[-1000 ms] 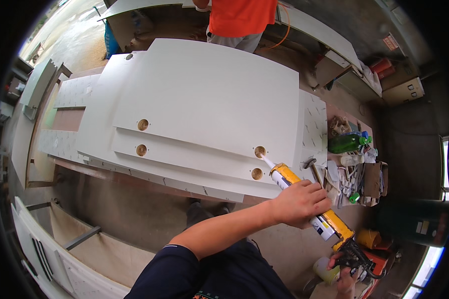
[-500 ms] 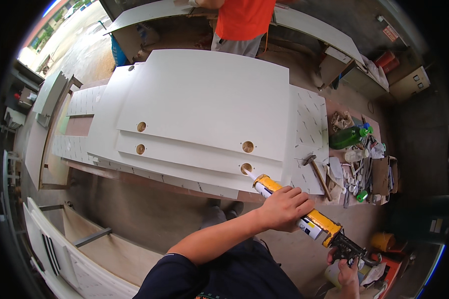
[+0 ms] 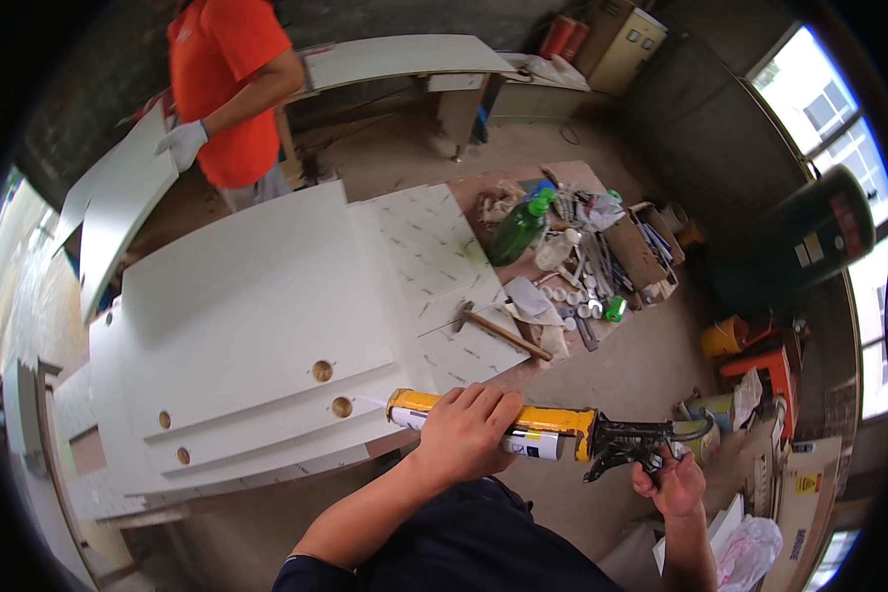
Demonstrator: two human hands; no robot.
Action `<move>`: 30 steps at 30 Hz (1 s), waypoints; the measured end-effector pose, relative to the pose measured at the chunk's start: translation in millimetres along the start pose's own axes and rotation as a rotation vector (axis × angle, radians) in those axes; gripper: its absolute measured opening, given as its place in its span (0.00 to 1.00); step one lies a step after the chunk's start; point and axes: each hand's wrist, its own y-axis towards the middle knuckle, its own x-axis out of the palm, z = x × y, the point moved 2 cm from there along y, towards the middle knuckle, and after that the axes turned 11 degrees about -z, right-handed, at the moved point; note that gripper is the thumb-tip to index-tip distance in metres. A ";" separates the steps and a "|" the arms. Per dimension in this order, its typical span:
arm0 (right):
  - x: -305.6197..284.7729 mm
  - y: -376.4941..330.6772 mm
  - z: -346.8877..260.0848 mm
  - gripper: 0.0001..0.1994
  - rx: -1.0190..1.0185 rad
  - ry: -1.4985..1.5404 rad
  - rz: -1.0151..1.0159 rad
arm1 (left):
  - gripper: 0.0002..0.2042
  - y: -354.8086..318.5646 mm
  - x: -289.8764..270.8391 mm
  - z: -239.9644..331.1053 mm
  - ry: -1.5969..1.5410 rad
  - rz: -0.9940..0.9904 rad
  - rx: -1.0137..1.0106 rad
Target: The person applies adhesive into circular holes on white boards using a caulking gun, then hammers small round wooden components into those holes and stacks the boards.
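Left hand (image 3: pixel 467 431) wraps around the barrel of a yellow caulking gun (image 3: pixel 523 434), right hand (image 3: pixel 673 481) squeezing its trigger (nozzle at the white panel's (image 3: pixel 247 316) edge, by a round hole (image 3: pixel 341 407)). Nearby lies a hammer (image 3: pixel 498 332).

Hammer (image 3: pixel 503 333) on the panels (image 3: pixel 257 326), bottle (image 3: pixel 519 229) behind it, caulking gun (image 3: pixel 543 434) in front.

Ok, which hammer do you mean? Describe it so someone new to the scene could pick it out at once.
Start at the stack of white panels with round holes. On the speckled sheet at their right edge lies the hammer, flat, its wooden handle running toward the cluttered tools. It lies alone, apart from that pile beside the green bottle, and it is the only tool there with a long plain wooden handle.
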 end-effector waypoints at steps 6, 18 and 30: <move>-85.1 -8.4 17.5 0.20 -0.045 0.130 0.183 | 0.26 85.9 57.4 11.6 0.046 -0.211 0.143; -334.8 267.6 52.7 0.15 0.141 -1.247 0.189 | 0.22 201.1 210.5 -167.7 0.272 -1.118 -0.241; -370.5 349.7 54.1 0.10 -0.012 -1.154 0.106 | 0.24 215.3 240.1 -175.6 0.238 -0.848 -0.389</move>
